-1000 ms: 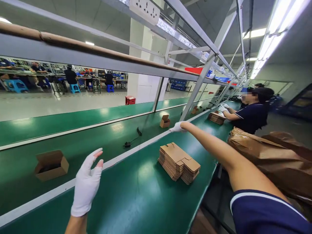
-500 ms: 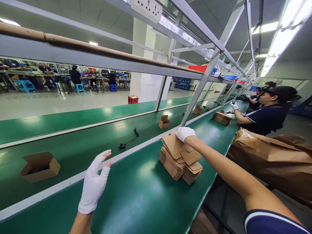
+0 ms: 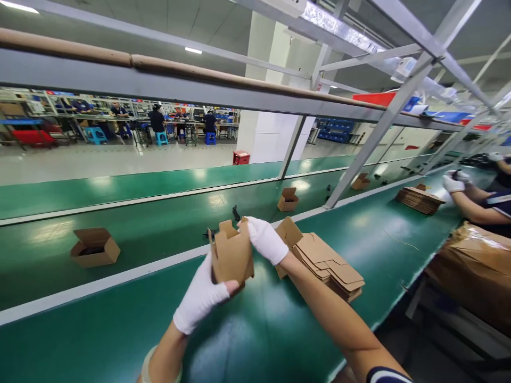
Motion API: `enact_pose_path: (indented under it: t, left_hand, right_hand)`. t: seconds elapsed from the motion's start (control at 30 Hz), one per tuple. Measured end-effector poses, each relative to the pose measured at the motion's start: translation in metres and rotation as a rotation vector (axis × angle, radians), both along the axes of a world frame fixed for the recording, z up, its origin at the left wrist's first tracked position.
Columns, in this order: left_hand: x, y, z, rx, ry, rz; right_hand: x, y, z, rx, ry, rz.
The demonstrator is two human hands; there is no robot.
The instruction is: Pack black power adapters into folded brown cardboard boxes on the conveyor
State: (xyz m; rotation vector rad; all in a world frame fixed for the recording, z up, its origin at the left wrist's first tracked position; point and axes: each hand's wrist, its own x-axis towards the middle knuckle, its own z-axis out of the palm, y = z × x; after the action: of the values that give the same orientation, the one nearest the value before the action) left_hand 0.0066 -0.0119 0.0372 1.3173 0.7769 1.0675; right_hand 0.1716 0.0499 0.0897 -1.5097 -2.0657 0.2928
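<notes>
Between my two white-gloved hands is a brown cardboard box (image 3: 232, 258), partly opened out, its flaps standing up at the top. My left hand (image 3: 202, 298) grips it from the lower left, thumb across the near face. At its upper right edge, my right hand (image 3: 265, 239) pinches the cardboard; its fingertips are partly hidden. Beneath and beyond my right forearm lies a stack of flat cardboard boxes (image 3: 325, 258) on the green work surface (image 3: 255, 340). One piece at the stack's left side (image 3: 289, 231) sticks up at a tilt.
Across a pale rail, open boxes (image 3: 95, 250) (image 3: 288, 199) with dark contents stand on a green belt, with a black cable (image 3: 236, 213) between them. A metal post (image 3: 367, 138) rises beyond the stack. At right are a co-worker's gloved hands (image 3: 455, 181), another cardboard stack (image 3: 419, 199) and brown wrapping (image 3: 475, 266).
My right hand has come away from the stack with a cardboard box, now partly opened. My left hand has moved right and taken hold of it. The view has turned left.
</notes>
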Motion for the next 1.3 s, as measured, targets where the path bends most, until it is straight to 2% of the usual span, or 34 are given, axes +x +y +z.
enact_pose_path:
  t: [0.07, 0.13, 0.23, 0.3, 0.33, 0.43, 0.57, 0.7, 0.8, 0.83, 0.9, 0.97, 1.0, 1.1, 1.13, 1.2, 1.3]
  left_hand:
    - [-0.015, 0.011, 0.002, -0.06, -0.032, 0.061]
    - [-0.025, 0.021, -0.001, -0.071, -0.027, 0.11]
    - [-0.028, 0.029, -0.009, -0.042, -0.035, 0.129]
    - [-0.027, 0.03, -0.013, -0.003, -0.045, 0.144]
    - [-0.026, 0.03, -0.014, 0.016, -0.045, 0.146]
    - [-0.024, 0.028, -0.016, 0.058, -0.01, 0.166]
    - [-0.024, 0.024, -0.018, 0.096, 0.044, 0.178]
    - [-0.026, 0.021, -0.015, 0.168, 0.174, 0.101]
    - [-0.029, 0.021, -0.011, 0.248, 0.31, 0.104]
    - [-0.03, 0.022, -0.011, 0.275, 0.346, 0.127]
    - [-0.031, 0.024, -0.011, 0.333, 0.399, 0.182]
    - [-0.031, 0.025, -0.013, 0.414, 0.42, 0.213]
    - [-0.03, 0.025, -0.014, 0.464, 0.42, 0.207]
    - [-0.027, 0.025, -0.017, 0.589, 0.427, 0.161]
    - [-0.026, 0.025, -0.018, 0.617, 0.438, 0.159]
    - [-0.025, 0.025, -0.019, 0.653, 0.459, 0.172]
    - [-0.026, 0.026, -0.019, 0.68, 0.431, 0.174]
  right_hand:
    - [0.004, 0.003, -0.009, -0.046, 0.178, 0.107]
    - [0.006, 0.003, -0.014, -0.012, 0.227, 0.127]
    - [0.002, -0.005, -0.014, 0.313, 0.131, 0.015]
    - [-0.003, -0.01, -0.01, 0.512, -0.046, 0.039]
    - [-0.006, -0.012, -0.008, 0.555, -0.152, 0.093]
    - [-0.013, -0.011, -0.003, 0.521, -0.361, 0.256]
    - [-0.018, -0.004, -0.011, 0.388, -0.398, 0.391]
    - [-0.019, -0.006, -0.024, 0.319, -0.284, 0.46]
    - [-0.016, -0.012, -0.034, 0.359, -0.102, 0.46]
    - [-0.014, -0.014, -0.037, 0.39, 0.007, 0.403]
    - [-0.009, -0.014, -0.042, 0.405, 0.283, 0.199]
    - [-0.004, -0.011, -0.044, 0.239, 0.545, 0.062]
    - [-0.002, -0.009, -0.044, 0.075, 0.651, 0.079]
    - [-0.002, -0.004, -0.044, -0.508, 0.871, 0.36]
    - [-0.003, -0.004, -0.045, -0.649, 0.919, 0.44]
    - [-0.006, -0.003, -0.049, -0.792, 0.973, 0.5]
    - [-0.005, 0.0, -0.052, -0.835, 0.963, 0.472]
